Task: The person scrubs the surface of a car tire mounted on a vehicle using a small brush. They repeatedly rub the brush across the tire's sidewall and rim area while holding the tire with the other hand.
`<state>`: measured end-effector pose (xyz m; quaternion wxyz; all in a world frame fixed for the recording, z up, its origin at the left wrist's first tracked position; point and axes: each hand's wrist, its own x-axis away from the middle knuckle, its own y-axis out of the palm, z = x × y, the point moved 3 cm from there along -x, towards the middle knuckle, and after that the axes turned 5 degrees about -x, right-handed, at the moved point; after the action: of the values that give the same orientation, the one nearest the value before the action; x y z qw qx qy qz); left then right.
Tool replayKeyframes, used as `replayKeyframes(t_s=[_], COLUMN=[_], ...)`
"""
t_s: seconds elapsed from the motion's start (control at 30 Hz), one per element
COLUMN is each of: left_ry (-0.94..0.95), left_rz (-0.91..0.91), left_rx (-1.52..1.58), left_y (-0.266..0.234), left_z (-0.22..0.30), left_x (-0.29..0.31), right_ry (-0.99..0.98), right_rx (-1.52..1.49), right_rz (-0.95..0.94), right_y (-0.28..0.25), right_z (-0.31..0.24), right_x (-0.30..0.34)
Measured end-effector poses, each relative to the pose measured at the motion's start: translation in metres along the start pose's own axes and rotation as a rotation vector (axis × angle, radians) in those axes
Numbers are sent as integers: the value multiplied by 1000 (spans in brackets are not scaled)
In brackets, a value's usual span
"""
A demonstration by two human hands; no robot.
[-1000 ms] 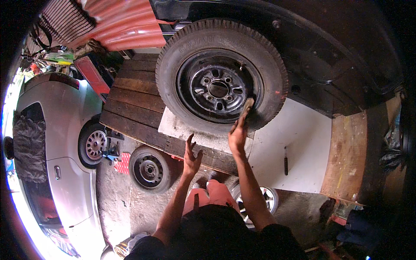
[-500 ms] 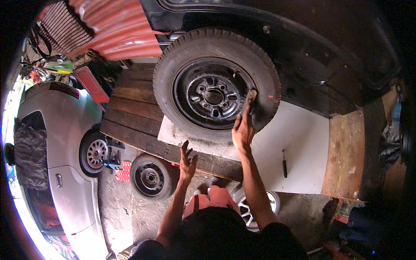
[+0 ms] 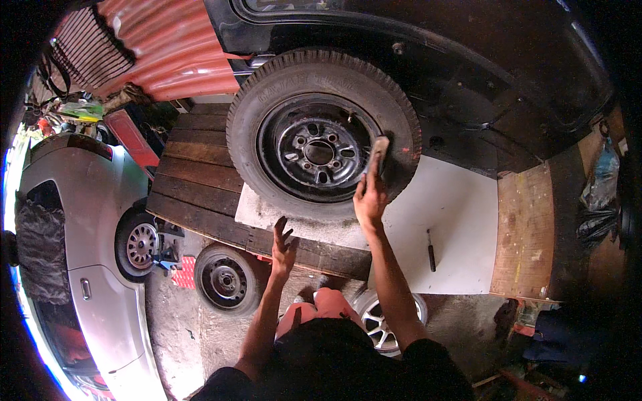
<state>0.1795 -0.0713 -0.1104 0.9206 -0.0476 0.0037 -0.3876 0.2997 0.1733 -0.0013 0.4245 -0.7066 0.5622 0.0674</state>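
A wheel with a black steel rim (image 3: 266, 154) and a dark tyre (image 3: 257, 105) lies flat on a pale board (image 3: 251, 210). My right hand (image 3: 371, 202) reaches over its lower right side. It grips a small brush-like tool (image 3: 380, 146) with a pale, worn back, held where the rim meets the tyre's sidewall; its working side is mostly hidden. Just below the tyre's near edge hovers my left hand (image 3: 283, 251), its fingers apart and nothing in them.
A dark-handled screwdriver (image 3: 431, 250) lies on the white panel (image 3: 461, 227). Dark planks (image 3: 200, 170) extend left of the wheel. On the floor stand another wheel (image 3: 229, 279) and a silver alloy wheel (image 3: 378, 327). A silver car (image 3: 110, 254) is at left, a black vehicle panel (image 3: 468, 87) behind.
The whole view has shifted slightly, so the scene sits a little further left. My right hand keeps the tool at the same side of the rim. My left hand stays apart from the tyre.
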Motion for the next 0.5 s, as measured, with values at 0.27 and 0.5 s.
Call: replayKeyframes(t_s=[0.27, 0.5], left_ry=[-59, -151], left_rz=[12, 39], left_rx=[72, 28], left_y=[1, -17], left_z=[15, 18], left_x=[-4, 21], right_ry=[370, 384], right_rx=[-123, -28], right_rz=[-309, -216], right_y=[73, 30], right_z=[-7, 2], right_x=[128, 65])
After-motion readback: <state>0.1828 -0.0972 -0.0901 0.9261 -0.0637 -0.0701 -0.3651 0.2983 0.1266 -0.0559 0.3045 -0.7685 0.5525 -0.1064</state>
